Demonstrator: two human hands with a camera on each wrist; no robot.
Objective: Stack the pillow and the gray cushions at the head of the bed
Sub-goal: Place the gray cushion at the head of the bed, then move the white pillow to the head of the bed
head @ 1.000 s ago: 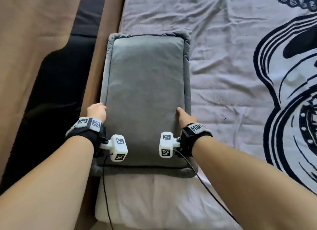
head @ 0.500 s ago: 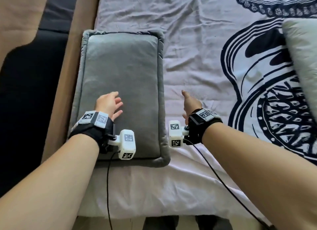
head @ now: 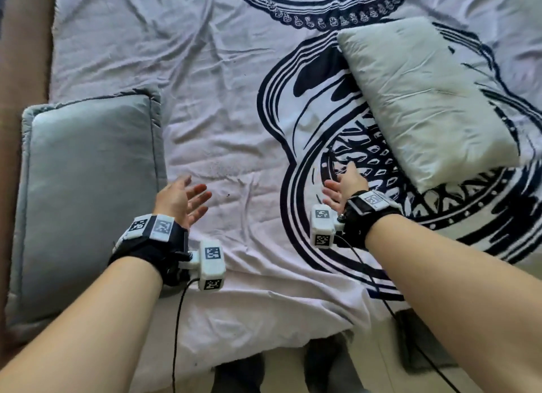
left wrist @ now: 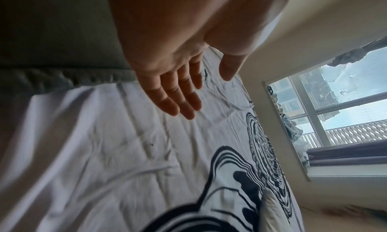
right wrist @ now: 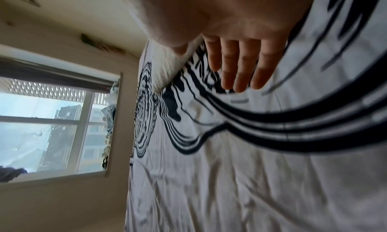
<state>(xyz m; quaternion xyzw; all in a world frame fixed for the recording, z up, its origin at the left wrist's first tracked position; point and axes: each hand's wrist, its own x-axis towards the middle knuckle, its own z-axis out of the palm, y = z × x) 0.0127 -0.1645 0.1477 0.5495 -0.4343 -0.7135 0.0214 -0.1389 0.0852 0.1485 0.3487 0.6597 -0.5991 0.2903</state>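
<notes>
A gray cushion (head: 88,193) lies flat at the left edge of the bed, beside the brown headboard (head: 20,40). A pale pillow (head: 425,99) lies slantwise on the patterned sheet at the upper right. My left hand (head: 187,199) hovers over the sheet just right of the cushion, fingers straight and spread, holding nothing. My right hand (head: 343,184) is stretched out above the sheet, a short way left of the pillow's near corner, also empty. The left wrist view shows the left hand (left wrist: 184,93) open with the cushion (left wrist: 52,41) behind it; the right wrist view shows the right hand (right wrist: 240,70) open near the pillow (right wrist: 173,65).
The white sheet with its dark swirl print (head: 234,99) covers the bed. The bed's near edge (head: 264,342) hangs above the floor, where my feet show. A window (left wrist: 335,111) stands in the wall beyond the bed. Cables run from both wrist cameras.
Both hands have let go of the gray cushion and moved right across the sheet. My view has swung right, so the pale pillow is now fully in sight.
</notes>
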